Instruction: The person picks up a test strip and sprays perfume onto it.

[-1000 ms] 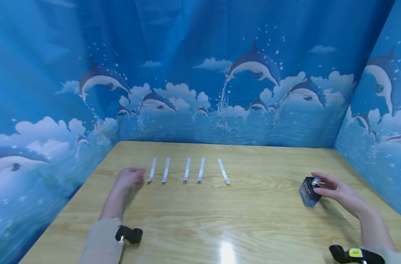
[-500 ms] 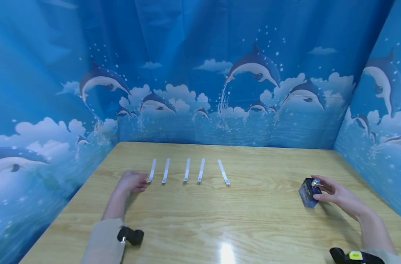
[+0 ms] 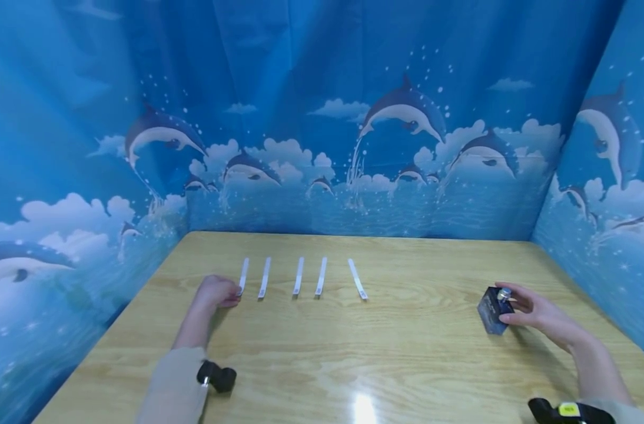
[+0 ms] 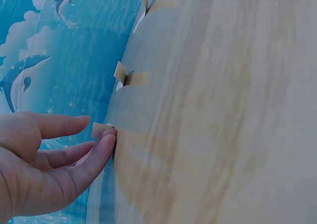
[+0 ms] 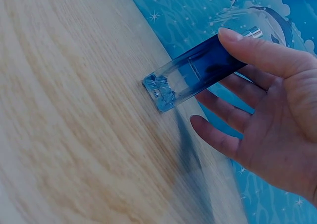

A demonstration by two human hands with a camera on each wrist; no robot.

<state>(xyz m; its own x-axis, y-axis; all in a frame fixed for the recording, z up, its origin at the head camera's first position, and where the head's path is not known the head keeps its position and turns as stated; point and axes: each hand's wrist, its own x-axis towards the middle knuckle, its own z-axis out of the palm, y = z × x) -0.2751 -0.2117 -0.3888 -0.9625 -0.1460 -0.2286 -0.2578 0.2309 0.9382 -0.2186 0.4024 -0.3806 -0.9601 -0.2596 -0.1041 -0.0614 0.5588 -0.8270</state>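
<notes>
I count five white strips [image 3: 298,275] and one bottle [image 3: 490,312]: the left hand [image 3: 215,292], thumb and fingers apart, touches the leftmost strip [image 3: 244,273]; the right hand [image 3: 538,314] clamps the bottle.

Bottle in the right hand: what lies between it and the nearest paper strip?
Only bare tabletop lies between the bottle and the nearest paper strip, the rightmost of five, as the head view shows.

Head view: marks on the white strips [image 3: 321,278] too small to read; lettering on the bottle [image 3: 489,312] illegible, its side partly behind the right fingers [image 3: 517,319]. Counter [image 3: 407,365] cut off at lower edge. Left wrist view: left hand [image 4: 47,182] cropped by left edge; its fingers [image 4: 101,154] obscure the nearest strip [image 4: 97,130], pinch or touch undetermined.
</notes>
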